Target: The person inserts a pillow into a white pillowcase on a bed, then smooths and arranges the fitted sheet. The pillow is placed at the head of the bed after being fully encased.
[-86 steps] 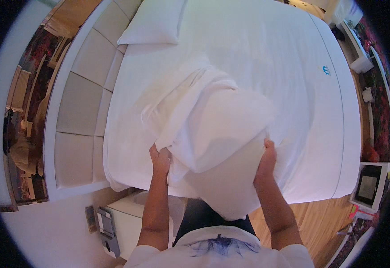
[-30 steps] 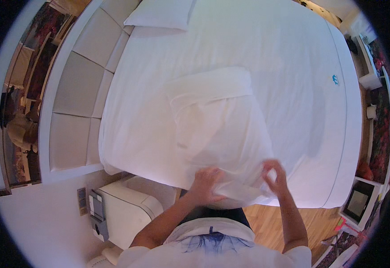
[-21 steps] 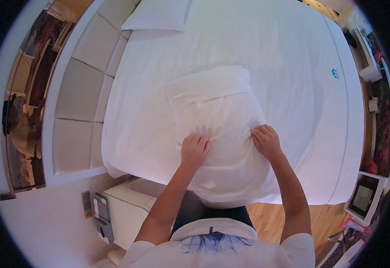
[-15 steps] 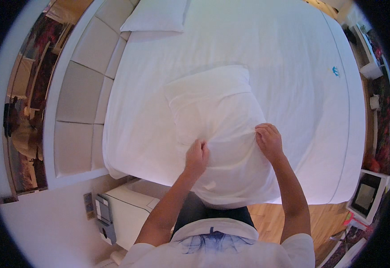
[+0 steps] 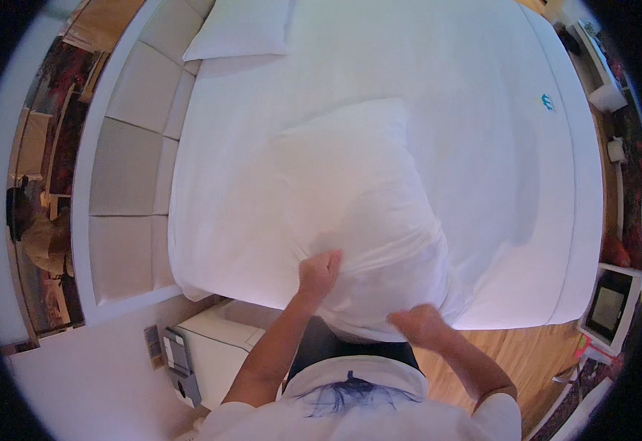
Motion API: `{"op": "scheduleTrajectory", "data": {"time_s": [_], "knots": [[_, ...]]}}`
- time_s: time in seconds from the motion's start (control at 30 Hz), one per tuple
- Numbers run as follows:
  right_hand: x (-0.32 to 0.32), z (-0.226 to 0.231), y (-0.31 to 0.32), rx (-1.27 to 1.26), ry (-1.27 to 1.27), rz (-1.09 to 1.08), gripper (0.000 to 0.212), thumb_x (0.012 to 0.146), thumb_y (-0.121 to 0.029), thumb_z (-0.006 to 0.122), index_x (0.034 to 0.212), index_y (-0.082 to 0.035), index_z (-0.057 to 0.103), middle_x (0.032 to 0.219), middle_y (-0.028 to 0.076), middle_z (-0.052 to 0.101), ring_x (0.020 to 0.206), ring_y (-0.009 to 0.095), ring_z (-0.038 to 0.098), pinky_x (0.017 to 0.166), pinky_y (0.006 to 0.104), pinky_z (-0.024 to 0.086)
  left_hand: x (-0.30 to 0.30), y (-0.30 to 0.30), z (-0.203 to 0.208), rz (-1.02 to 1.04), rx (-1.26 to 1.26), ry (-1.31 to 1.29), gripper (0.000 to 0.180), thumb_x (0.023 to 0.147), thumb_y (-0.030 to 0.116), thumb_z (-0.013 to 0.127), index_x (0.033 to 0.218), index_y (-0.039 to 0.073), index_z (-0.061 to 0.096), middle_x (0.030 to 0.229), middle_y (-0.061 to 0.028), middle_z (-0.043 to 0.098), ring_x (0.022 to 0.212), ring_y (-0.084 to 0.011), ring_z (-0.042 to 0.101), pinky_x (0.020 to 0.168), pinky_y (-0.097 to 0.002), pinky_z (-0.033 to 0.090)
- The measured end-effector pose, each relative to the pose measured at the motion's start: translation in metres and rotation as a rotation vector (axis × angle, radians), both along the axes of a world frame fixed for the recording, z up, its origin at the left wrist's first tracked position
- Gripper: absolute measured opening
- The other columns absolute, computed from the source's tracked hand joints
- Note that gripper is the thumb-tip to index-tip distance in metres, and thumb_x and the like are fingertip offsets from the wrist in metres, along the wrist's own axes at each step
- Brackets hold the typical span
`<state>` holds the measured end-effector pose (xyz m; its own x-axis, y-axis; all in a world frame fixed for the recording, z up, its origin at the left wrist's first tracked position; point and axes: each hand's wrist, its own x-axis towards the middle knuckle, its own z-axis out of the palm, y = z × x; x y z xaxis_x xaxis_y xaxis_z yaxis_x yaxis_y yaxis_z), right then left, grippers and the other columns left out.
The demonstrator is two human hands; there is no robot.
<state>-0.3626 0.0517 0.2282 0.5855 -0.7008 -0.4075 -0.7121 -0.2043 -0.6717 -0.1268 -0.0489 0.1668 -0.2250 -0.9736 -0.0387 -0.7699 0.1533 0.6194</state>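
A white pillow [image 5: 357,169] lies at the near edge of the bed, its far part smooth. A thin white pillowcase [image 5: 391,287] is bunched round its near end, and creases run across the pillow where the cloth begins. My left hand [image 5: 319,273] is closed on the cloth at the left side of the pillow. Lower and further right, close to my body, my right hand [image 5: 424,325] is slightly blurred. Its fingers are curled on the near end of the pillowcase.
The bed [image 5: 482,176] has a white sheet, with another white pillow [image 5: 240,29] by the padded headboard [image 5: 126,169]. A white bedside cabinet [image 5: 214,345] stands at the lower left. Wooden floor [image 5: 475,360] shows at the lower right, near a low white shelf unit [image 5: 615,309].
My right hand has come down toward my body from the pillow's right side. The cloth's far edge has slid nearer, baring more of the pillow. My left hand has shifted slightly nearer.
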Motion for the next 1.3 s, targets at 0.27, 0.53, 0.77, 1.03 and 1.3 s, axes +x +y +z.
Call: {"op": "scheduleTrajectory", "data": {"time_s": [0.27,0.53,0.77,1.03,1.3], "knots": [[-0.080,-0.078,-0.073,-0.781,-0.078,-0.584,0.026,0.073,-0.004,0.059,0.099,-0.007,0.059,0.099,0.011,0.059,0.095,0.031,0.054,0.083,0.0414,0.044,-0.016,0.022,-0.001,-0.300,-0.074,-0.047,0.029,0.084,0.031,0.058,0.068,0.007,0.057,0.061,-0.0111,0.054,0.054,-0.0314,0.055,0.050,-0.0412,0.043],[-0.058,-0.086,-0.101,-0.295,-0.474,-0.970,0.014,0.082,-0.006,0.051,0.094,-0.001,0.056,0.087,0.015,0.061,0.086,0.033,0.057,0.076,0.0379,0.046,-0.043,-0.016,0.014,-0.333,-0.375,-0.035,0.020,0.080,0.025,0.060,0.086,0.007,0.054,0.082,-0.0106,0.055,0.072,-0.0287,0.056,0.060,-0.0399,0.046],[-0.025,-0.053,-0.046,-0.345,-0.385,-0.576,0.007,0.083,-0.009,0.049,0.080,-0.004,0.053,0.078,0.015,0.055,0.080,0.035,0.052,0.071,0.0426,0.040,-0.026,0.014,-0.004,-0.323,-0.291,-0.012,0.013,0.078,0.016,0.057,0.070,0.008,0.049,0.067,-0.0093,0.051,0.062,-0.0300,0.053,0.056,-0.0410,0.042],[-0.053,-0.082,-0.026,-0.392,-0.150,-0.529,0.007,0.081,-0.010,0.051,0.077,-0.004,0.052,0.071,0.013,0.053,0.074,0.032,0.052,0.070,0.0420,0.037,-0.043,0.059,-0.017,-0.602,-0.159,-0.054,0.024,0.079,0.029,0.060,0.071,0.009,0.051,0.066,-0.0080,0.055,0.062,-0.0274,0.055,0.060,-0.0390,0.045],[-0.045,-0.048,-0.037,-0.375,-0.178,-0.548,0.019,0.074,-0.020,0.064,0.086,-0.007,0.055,0.080,0.012,0.056,0.075,0.031,0.052,0.070,0.0409,0.038,0.026,0.015,-0.038,-0.354,-0.300,0.050,0.044,0.073,0.030,0.068,0.106,0.006,0.052,0.106,-0.0133,0.053,0.099,-0.0313,0.050,0.085,-0.0454,0.040]]}}
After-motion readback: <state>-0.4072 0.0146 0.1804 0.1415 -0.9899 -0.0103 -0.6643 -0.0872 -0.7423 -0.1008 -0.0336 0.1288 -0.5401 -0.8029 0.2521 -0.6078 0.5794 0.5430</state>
